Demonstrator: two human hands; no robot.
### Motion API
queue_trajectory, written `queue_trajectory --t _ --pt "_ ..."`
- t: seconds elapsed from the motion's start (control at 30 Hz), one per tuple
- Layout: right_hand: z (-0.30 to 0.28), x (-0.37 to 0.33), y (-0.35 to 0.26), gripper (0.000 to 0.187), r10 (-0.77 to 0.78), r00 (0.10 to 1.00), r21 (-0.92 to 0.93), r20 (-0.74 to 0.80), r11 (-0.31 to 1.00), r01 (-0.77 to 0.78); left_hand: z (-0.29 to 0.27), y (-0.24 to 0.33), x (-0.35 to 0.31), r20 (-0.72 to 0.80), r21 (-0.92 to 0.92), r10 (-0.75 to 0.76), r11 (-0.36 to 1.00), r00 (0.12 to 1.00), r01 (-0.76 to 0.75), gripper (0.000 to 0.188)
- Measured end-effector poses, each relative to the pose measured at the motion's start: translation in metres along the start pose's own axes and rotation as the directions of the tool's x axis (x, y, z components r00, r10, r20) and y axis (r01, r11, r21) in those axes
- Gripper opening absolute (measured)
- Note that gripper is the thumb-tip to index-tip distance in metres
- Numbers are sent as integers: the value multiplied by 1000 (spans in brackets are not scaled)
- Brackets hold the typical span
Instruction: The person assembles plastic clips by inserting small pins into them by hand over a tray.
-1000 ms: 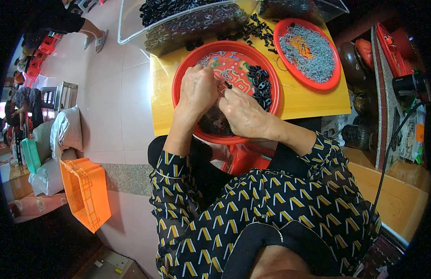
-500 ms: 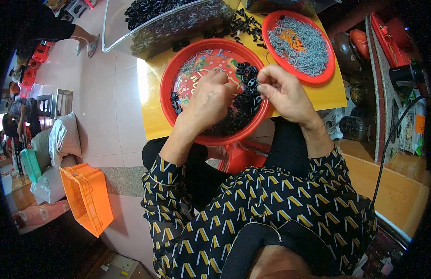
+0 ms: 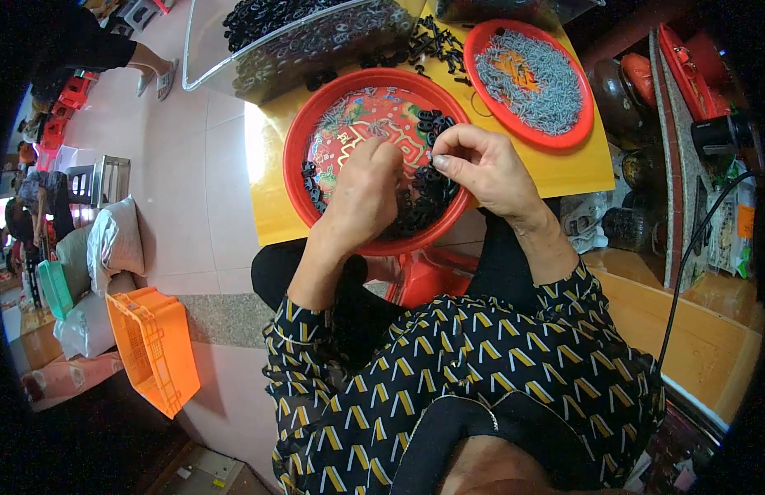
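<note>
Right hand (image 3: 489, 172) pinched narrow over black parts (image 3: 433, 188), left hand (image 3: 364, 195) curled; both contents unclear. Light pinching probably separates parts best.

The left hand (image 3: 363, 196) is curling its fingertips under, so they are hiding from me. It is also covering part of the red tray (image 3: 295, 148). The right hand (image 3: 491, 169) is pinching, but I am not seeing if anything is in there. Some black bits (image 3: 432, 188) are blending into one dark heap. The grey pins (image 3: 555, 99) are looking too tiny to count. The top edge is cutting off the clear box (image 3: 202, 80) and hiding a standing person's (image 3: 110, 51) top half.
</note>
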State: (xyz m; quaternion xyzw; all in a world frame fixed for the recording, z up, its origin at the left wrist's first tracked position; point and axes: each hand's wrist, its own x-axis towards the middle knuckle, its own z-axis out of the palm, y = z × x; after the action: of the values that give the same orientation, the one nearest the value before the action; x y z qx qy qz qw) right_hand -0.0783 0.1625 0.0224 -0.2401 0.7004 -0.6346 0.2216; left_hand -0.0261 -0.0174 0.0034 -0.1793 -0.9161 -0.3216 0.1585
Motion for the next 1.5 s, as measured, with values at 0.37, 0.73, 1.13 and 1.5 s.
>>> queue_trajectory --t 0.37,0.73,1.13,1.5 --pt "23 0 -13 10 203 977 293 69 932 -214 -3 22 -41 80 -915 -593 275 802 295 12" --pt "61 -19 -17 10 76 994 284 -75 958 -52 5 33 -49 146 -971 -639 -237 755 -13 11" --pt "64 -21 -16 8 49 993 177 -110 984 -28 5 39 -48 160 -965 -629 -262 761 -14 10" --pt "58 -25 -14 7 70 995 44 -73 997 -67 7 42 -45 104 -994 -668 -55 737 91 6"
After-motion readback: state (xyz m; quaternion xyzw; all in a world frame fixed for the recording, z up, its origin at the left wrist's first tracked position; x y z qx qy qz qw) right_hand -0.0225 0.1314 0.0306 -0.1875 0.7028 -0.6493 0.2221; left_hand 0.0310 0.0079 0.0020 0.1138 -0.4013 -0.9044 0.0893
